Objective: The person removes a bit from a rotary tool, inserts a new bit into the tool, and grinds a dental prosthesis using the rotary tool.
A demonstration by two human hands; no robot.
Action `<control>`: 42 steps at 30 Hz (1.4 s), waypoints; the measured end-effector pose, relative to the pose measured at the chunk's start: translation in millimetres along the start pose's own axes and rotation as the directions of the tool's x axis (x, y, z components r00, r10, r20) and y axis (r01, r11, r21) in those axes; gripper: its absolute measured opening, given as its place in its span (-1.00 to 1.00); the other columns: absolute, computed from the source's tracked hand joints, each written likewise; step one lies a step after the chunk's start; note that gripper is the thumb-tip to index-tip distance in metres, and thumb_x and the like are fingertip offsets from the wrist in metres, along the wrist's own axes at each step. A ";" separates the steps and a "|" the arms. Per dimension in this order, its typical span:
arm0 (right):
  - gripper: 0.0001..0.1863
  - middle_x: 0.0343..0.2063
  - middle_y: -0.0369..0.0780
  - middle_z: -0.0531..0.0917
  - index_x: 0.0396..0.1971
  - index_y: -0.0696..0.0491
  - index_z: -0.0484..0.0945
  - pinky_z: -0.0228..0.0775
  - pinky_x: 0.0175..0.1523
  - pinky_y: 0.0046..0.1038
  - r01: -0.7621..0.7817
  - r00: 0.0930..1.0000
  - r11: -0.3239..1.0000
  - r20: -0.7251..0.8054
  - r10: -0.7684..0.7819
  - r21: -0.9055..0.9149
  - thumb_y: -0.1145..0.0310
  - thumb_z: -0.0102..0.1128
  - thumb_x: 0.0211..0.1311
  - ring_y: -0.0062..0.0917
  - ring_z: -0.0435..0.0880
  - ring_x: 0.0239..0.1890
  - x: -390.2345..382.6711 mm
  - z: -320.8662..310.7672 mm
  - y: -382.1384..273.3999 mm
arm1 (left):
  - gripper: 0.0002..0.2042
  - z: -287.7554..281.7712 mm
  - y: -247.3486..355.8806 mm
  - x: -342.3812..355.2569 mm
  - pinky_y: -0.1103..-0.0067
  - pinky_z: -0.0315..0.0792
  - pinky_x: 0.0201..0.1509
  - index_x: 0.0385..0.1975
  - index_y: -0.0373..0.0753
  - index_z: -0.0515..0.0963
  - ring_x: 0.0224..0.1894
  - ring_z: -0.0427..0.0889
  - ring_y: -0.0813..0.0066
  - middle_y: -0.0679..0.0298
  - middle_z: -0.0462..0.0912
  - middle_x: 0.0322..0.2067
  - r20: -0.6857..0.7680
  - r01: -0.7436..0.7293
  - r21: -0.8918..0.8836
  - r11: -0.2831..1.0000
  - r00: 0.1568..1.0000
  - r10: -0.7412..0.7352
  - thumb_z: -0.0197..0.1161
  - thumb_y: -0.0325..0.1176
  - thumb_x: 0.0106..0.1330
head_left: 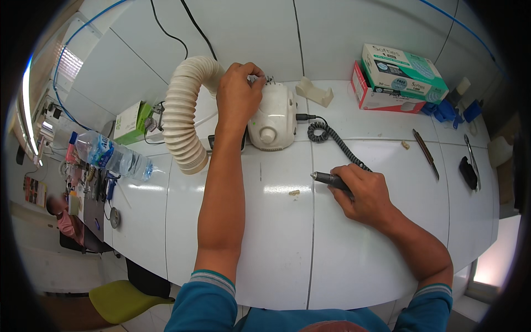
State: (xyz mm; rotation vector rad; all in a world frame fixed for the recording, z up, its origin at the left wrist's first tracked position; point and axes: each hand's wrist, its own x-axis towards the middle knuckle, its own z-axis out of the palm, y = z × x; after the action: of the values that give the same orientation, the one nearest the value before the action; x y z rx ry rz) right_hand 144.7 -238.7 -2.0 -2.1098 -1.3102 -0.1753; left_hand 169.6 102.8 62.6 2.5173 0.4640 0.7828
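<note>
My left hand [239, 91] reaches to the top of a white micromotor control unit [276, 122], its fingers curled at small upright bits [271, 78]; what they hold is hidden. My right hand [359, 193] grips a dark handpiece [326, 178] with a metal tip, held above the white tiled worktop [276, 221]. A coiled black cord [337, 143] runs from the handpiece to the unit. A white corrugated hose [180, 119] arches just left of my left forearm. A small yellowish piece [293, 192] lies left of the handpiece.
At left are a water bottle [113, 155], a green-white box [131, 123] and assorted tools. Stacked boxes [401, 74], blue pieces [442, 110], a long tool [426, 155] and tweezers [473, 160] sit at right. A seated person [72, 227] is at far left, beside an olive chair [121, 301].
</note>
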 end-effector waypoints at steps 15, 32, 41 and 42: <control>-0.70 -0.40 -0.24 0.64 -0.10 0.01 0.63 0.51 -0.41 -0.26 -0.003 1.000 1.000 -0.003 0.003 -0.004 0.38 0.59 0.28 -0.30 0.69 -0.48 0.6 1.7 0.0 | -0.86 -0.3 -2.0 3.1 0.48 0.60 -0.11 -0.14 -0.20 0.82 -0.24 0.75 0.49 0.22 0.83 -0.22 -0.084 -0.048 -0.133 0.990 0.996 0.037 0.50 -0.32 0.44; -0.72 -0.39 -0.26 0.68 -0.08 0.02 0.67 0.55 -0.38 -0.27 -0.048 0.998 0.999 0.035 0.048 0.013 0.41 0.57 0.27 -0.32 0.71 -0.49 3.5 -0.8 -4.1 | -0.87 -0.4 14.7 -156.5 0.64 0.50 -0.14 0.11 -0.26 0.55 -0.15 0.73 0.57 0.19 0.77 -0.09 0.470 0.455 -0.861 0.228 0.883 0.015 0.29 -0.44 0.70; -0.66 -0.36 -0.26 0.69 -0.03 0.03 0.69 0.55 -0.39 -0.31 -0.046 0.998 0.999 0.050 0.046 -0.004 0.41 0.59 0.23 -0.35 0.73 -0.48 0.7 -1.4 -2.7 | -0.83 9.9 2.6 -174.7 0.63 0.49 -0.16 0.14 -0.25 0.50 -0.17 0.67 0.57 0.23 0.73 -0.12 0.488 0.468 -0.845 0.259 0.873 0.014 0.29 -0.43 0.71; -0.66 -0.36 -0.26 0.69 -0.03 0.03 0.69 0.55 -0.39 -0.31 -0.045 0.998 0.999 0.049 0.045 -0.007 0.41 0.59 0.23 -0.35 0.73 -0.48 1.1 -0.7 -2.5 | -0.83 9.3 3.3 -175.3 0.63 0.49 -0.16 0.14 -0.25 0.50 -0.17 0.67 0.57 0.23 0.73 -0.12 0.486 0.466 -0.846 0.258 0.874 0.016 0.29 -0.43 0.71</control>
State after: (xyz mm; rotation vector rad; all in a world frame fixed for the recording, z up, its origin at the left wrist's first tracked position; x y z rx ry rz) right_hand 143.3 -237.5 0.1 -2.1589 -1.2909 -0.1090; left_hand 38.8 19.8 -20.2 1.2866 0.1045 0.2097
